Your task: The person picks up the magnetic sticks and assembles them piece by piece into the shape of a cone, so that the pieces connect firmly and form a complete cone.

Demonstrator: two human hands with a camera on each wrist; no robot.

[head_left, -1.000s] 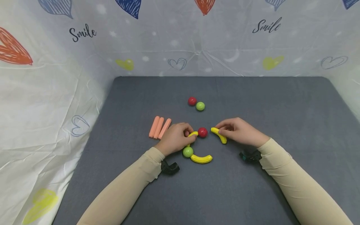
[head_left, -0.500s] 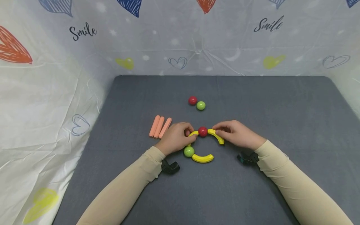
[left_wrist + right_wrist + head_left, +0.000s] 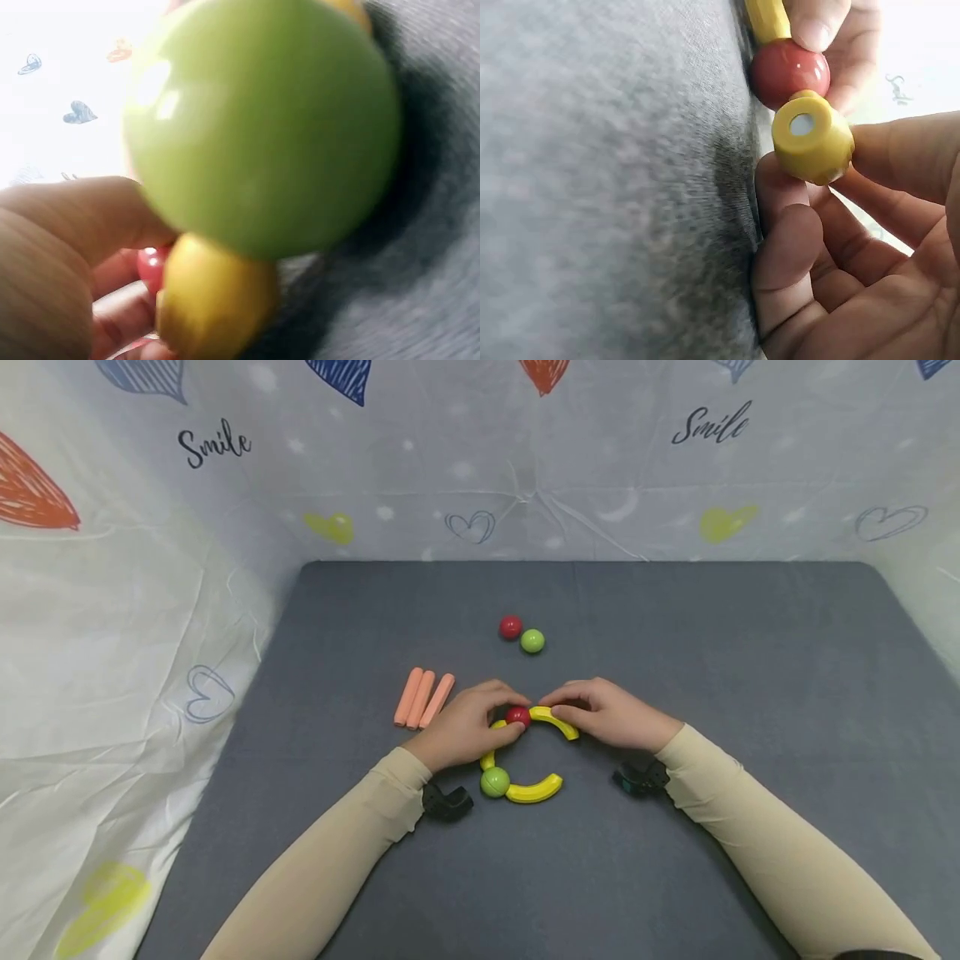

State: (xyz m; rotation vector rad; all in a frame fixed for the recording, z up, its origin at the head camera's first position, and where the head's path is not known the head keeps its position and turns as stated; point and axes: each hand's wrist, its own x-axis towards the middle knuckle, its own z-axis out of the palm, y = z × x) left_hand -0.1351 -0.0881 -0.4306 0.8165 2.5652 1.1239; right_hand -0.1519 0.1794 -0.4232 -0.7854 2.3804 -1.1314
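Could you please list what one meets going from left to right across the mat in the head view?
Three orange sticks → left hand → red ball between the hands → right hand. The far balls and lower yellow pieces overlap these in order, so I omit them.

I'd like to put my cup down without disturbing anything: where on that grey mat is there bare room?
The grey mat is bare to the right of the right hand, along the near edge between the sleeves, and at the back beyond the loose red ball and green ball. It is crowded mid-mat: left hand, yellow curved pieces, orange sticks.
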